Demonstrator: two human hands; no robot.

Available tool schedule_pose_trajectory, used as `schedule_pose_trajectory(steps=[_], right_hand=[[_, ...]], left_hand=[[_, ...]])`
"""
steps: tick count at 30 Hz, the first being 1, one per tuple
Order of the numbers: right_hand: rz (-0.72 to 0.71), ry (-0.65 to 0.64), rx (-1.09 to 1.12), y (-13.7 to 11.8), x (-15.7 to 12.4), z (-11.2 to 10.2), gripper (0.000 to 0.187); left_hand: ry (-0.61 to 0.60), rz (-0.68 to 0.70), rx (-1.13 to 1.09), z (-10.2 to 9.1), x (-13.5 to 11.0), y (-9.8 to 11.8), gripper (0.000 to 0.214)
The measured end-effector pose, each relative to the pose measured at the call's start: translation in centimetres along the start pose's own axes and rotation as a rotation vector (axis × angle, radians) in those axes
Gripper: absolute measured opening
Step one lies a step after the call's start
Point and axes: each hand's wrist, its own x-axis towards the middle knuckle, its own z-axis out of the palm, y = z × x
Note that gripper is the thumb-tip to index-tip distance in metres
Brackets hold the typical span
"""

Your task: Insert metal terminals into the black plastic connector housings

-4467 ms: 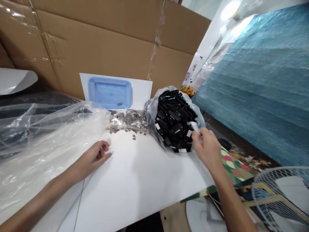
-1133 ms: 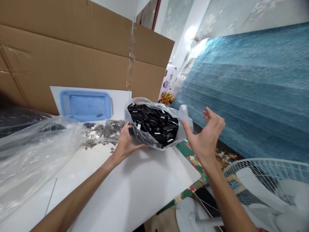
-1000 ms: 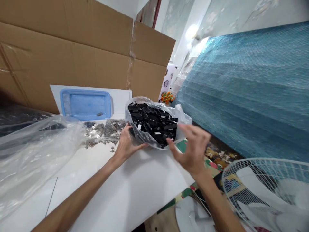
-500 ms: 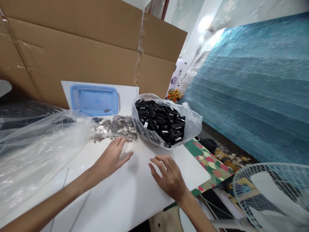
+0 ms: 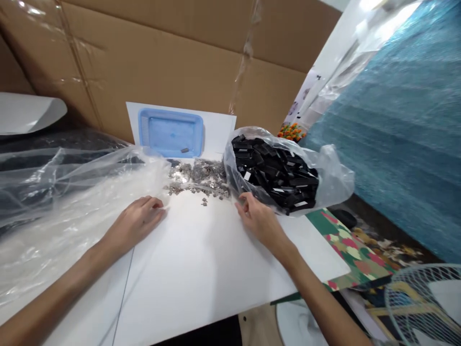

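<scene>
A clear plastic bag (image 5: 334, 178) full of small black plastic parts (image 5: 277, 175) lies on the white table (image 5: 201, 269) at the right. My right hand (image 5: 259, 221) reaches to the bag's near left edge, its fingers curled against the plastic. My left hand (image 5: 135, 223) rests on the table, fingers loosely curled, beside a large sheet of clear plastic (image 5: 61, 206). Between the hands, farther back, lies a heap of small silvery metal pieces (image 5: 198, 178).
A blue plastic tray (image 5: 171, 132) with one small piece in it stands at the back against a big cardboard box (image 5: 180, 57). A blue-wrapped block (image 5: 406, 139) stands at the right. A white fan grille (image 5: 428, 302) sits low at the right, past the table edge.
My left hand left the bag and drew back left to the clear sheet. My right hand came down from the air to the table, then forward to the bag's near edge.
</scene>
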Motion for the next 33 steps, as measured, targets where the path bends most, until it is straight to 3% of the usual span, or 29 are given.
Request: schedule_pose_trajectory(steps=[4,9,14,18,22,27,31,33], right_hand=[[-0.012,-0.017,0.043,-0.8,-1.1,0.4,0.036],[-0.156,-0.115,0.016,-3.9,-3.0,1.5,0.03],[-0.143,-0.151,0.078,-5.2,0.1,3.0,0.023],[-0.078,-0.079,0.244,-5.3,2.5,4.8,0.02],[-0.07,-0.069,0.33,-5.0,1.9,5.6,0.019],[-0.157,-0.094,0.295,-4.4,1.2,5.3,0.018],[-0.174,-0.089,0.289,-4.4,1.2,5.4,0.018],[-0.174,-0.076,0.292,-4.4,1.1,5.6,0.019]], left_hand=[[-0.028,0.045,-0.005,0.3,-0.3,-0.1,0.034],[-0.046,0.091,0.002,0.6,-0.8,0.3,0.031],[-0.045,0.058,0.078,-0.2,-1.0,0.4,0.034],[-0.028,-0.053,0.252,-1.7,-1.0,0.4,0.034],[0.003,-0.24,0.423,-4.1,-1.0,0.6,0.035],[0.141,-0.43,0.564,-7.5,-1.0,0.3,0.042],[0.029,-0.571,0.566,-8.7,-1.5,-1.3,0.04],[-0.014,-0.577,0.553,-8.6,-1.8,-2.5,0.04]])
